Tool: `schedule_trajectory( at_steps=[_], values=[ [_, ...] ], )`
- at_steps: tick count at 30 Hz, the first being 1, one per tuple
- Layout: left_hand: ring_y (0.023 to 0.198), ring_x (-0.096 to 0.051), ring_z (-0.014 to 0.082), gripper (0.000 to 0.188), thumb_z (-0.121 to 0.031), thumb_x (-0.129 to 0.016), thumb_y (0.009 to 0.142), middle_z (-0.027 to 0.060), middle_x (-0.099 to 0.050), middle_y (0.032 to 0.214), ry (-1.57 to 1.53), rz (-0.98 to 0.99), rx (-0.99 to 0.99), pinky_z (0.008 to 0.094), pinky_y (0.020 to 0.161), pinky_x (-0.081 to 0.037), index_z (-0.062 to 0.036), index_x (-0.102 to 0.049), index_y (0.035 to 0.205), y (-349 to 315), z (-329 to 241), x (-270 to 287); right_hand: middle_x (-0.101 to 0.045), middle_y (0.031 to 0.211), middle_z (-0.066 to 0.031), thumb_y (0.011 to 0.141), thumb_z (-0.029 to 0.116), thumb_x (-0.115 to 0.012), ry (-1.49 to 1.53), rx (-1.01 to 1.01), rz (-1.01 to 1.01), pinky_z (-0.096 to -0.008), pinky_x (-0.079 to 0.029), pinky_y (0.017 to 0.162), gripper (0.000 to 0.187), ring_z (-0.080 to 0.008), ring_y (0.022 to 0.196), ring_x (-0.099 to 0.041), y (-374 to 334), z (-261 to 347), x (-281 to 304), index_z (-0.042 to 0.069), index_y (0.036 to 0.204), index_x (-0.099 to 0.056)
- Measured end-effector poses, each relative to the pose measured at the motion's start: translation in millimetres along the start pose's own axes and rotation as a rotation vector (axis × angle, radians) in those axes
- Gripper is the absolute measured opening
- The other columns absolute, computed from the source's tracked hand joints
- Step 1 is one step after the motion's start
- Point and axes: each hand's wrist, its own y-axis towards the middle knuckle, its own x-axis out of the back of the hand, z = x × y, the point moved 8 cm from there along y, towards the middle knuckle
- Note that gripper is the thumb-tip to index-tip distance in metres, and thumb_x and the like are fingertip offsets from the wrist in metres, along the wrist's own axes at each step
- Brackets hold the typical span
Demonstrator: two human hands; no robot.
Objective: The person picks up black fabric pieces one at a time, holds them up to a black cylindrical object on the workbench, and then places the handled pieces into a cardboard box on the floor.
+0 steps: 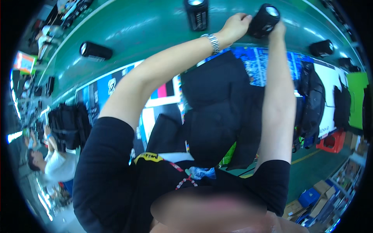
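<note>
At the far side of the green table my right hand (277, 31) grips a black cylindrical speaker (264, 22) with a shiny round end, tilted with that end up and to the right. My left hand (236, 28), with a metal watch at the wrist, is closed just left of it. The fingertips are by the cylinder's left edge; what they pinch, if anything, is hidden. Another such speaker (197, 15) stands left of my left hand. Further left lies a third speaker (97, 51), and one more (321, 48) lies to the right.
Black fabric pieces (213, 120) cover printed sheets (254, 64) on the near table side. A black bag (312, 87) lies right, before a red stool (332, 142). Cardboard boxes (324, 194) stand lower right. A person (58, 165) works at the left beside a black backpack (70, 124).
</note>
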Motion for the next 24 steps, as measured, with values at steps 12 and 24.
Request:
schedule_trajectory(
  at_steps=[12,24],
  values=[
    [0.096,-0.054,0.0259,0.044,-0.018,-0.077,0.072,0.0078,-0.056,0.107,0.688,0.508,-0.155,0.0368,0.082,-0.044,-0.0059,-0.057,0.11,-300.2,-64.0,165.3,-0.064,0.082,-0.0162,0.085,0.004,-0.05,-0.071,0.426,-0.235,-0.0316,-0.052,0.07,0.018,-0.0231,0.074,-0.062,-21.1,102.1,74.6,-0.011,0.087,-0.06],
    [0.083,-0.053,0.0116,0.02,0.002,-0.07,0.076,0.0063,-0.056,0.09,0.075,-0.007,-0.236,0.0238,0.073,-0.043,0.0046,-0.056,0.09,-295.8,-128.4,208.7,-0.061,0.089,-0.005,0.07,0.009,-0.078,-0.581,0.58,0.962,-0.025,-0.045,0.063,0.028,-0.0125,0.075,-0.058,-450.9,56.3,-27.1,0.001,0.091,-0.061]
  ],
)
